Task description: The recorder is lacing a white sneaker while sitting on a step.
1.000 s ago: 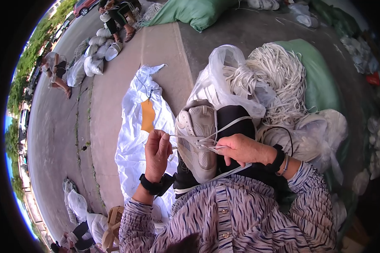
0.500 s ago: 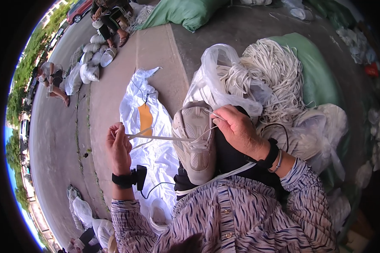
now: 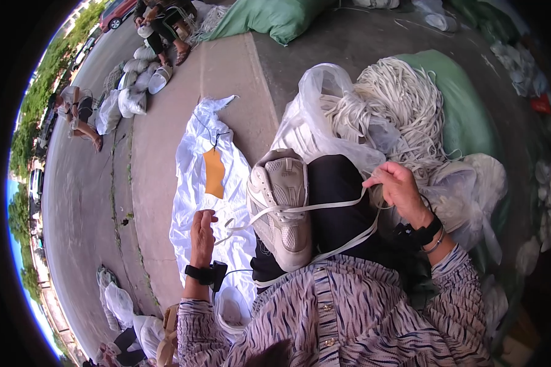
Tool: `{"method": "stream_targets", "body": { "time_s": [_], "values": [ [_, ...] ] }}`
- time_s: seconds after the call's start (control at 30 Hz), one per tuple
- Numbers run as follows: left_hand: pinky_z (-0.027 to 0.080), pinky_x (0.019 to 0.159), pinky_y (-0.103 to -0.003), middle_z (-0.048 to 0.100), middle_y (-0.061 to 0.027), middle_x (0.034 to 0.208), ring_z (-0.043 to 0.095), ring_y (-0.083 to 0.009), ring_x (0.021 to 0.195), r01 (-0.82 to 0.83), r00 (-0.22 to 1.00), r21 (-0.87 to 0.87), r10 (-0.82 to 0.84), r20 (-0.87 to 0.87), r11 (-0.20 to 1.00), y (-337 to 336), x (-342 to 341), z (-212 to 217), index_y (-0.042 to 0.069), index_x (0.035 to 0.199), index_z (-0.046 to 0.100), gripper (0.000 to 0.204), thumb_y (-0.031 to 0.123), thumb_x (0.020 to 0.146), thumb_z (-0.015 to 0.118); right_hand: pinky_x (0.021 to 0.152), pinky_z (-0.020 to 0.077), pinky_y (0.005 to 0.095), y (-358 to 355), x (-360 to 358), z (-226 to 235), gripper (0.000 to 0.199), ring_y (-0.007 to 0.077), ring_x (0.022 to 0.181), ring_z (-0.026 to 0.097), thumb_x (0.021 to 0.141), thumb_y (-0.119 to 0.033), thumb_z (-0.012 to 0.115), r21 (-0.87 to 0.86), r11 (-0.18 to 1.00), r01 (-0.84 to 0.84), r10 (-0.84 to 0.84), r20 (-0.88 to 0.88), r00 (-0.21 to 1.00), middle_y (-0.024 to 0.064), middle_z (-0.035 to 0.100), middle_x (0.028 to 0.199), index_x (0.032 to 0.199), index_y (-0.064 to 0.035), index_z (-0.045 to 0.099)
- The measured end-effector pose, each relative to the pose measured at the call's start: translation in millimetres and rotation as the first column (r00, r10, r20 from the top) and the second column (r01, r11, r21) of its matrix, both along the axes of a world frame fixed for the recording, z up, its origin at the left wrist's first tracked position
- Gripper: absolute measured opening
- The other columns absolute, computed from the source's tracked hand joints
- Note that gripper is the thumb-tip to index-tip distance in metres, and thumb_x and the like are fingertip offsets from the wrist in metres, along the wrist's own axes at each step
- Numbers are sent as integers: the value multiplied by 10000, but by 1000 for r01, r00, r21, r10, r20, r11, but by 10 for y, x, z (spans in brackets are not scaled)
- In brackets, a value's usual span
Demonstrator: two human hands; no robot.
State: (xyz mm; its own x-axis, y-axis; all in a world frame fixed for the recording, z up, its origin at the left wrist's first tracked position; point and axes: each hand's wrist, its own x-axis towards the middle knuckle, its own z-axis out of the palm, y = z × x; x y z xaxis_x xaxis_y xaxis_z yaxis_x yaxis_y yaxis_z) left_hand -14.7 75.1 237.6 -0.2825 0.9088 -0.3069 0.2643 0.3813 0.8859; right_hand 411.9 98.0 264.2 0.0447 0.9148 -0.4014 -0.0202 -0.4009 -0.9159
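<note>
A beige-grey mesh sneaker (image 3: 281, 208) rests on my lap, partly laced, its toe toward my body. My right hand (image 3: 401, 189) is out to its right, thumb and fingers pinching a flat white shoelace (image 3: 335, 205) that runs from the shoe's eyelets. Left of the shoe, my left hand (image 3: 202, 237) is raised edge-on with fingers extended and no lace visibly gripped. The lace's other end (image 3: 229, 229) curls loosely beside that hand. More white lace crosses my lap below the shoe.
A plastic bag (image 3: 324, 82) and a heap of white laces (image 3: 404, 98) lie ahead right, against a green sack (image 3: 459, 104). White cloth (image 3: 190, 177) with an orange-yellow piece (image 3: 213, 173) lies left. Another shoe (image 3: 231, 309) is near my left forearm. Other people sit far left.
My right hand has moved right, drawing the lace out across my lap. My left hand has come down and inward, and the lace it held now hangs loose beside it.
</note>
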Motion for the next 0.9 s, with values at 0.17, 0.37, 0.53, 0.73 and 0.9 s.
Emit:
{"method": "stream_targets", "body": {
  "time_s": [0.17, 0.37, 0.53, 0.73, 0.9],
  "values": [
    [351, 480, -193, 554, -11, 773, 411, -44, 579, -26, 984, 110, 6, 180, 994, 7, 183, 263, 5, 1009, 601, 222, 106, 946, 413, 438, 389, 179, 115, -134, 98, 118, 47, 455, 463, 903, -90, 502, 188, 976, -114, 93, 117, 989, 51, 637, 730, 938, 1, 569],
    [484, 753, -258, 625, -68, 897, 591, -117, 795, 222, 959, 420, -276, 70, 880, -19, 824, 476, 27, 1279, 432, 327, 48, 952, 433, 632, 519, 314, 56, -820, 23, 259, 232, 758, 677, 875, 1, 514, 471, 689, -551, 340, 461, 820, 141, 648, 774, 1133, -17, 521],
    [476, 549, -208, 614, -61, 713, 569, -88, 581, 249, 933, 91, -264, 244, 964, -92, 982, 436, 8, 964, 487, 128, 136, 953, 485, 600, 491, 404, -21, -811, 31, 66, 335, 698, 628, 816, -93, 577, 354, 639, -683, 343, 663, 665, 172, 615, 722, 835, -30, 576],
    [417, 536, -192, 572, -7, 696, 483, -58, 565, 508, 830, 7, -491, 266, 861, -57, 932, 381, 10, 901, 532, 186, 185, 957, 500, 568, 478, 417, -43, -804, 14, 102, 331, 645, 617, 808, -138, 596, 345, 689, -638, 218, 740, 636, 143, 603, 656, 765, -49, 569],
    [385, 610, -201, 534, 19, 710, 450, -59, 647, 438, 859, 112, -452, 241, 892, 10, 974, 357, 22, 851, 552, 191, 185, 946, 522, 549, 473, 411, 50, -839, -5, 91, 328, 624, 615, 805, -140, 600, 381, 684, -623, 156, 757, 635, 135, 602, 645, 770, -60, 579]
  ]
}}
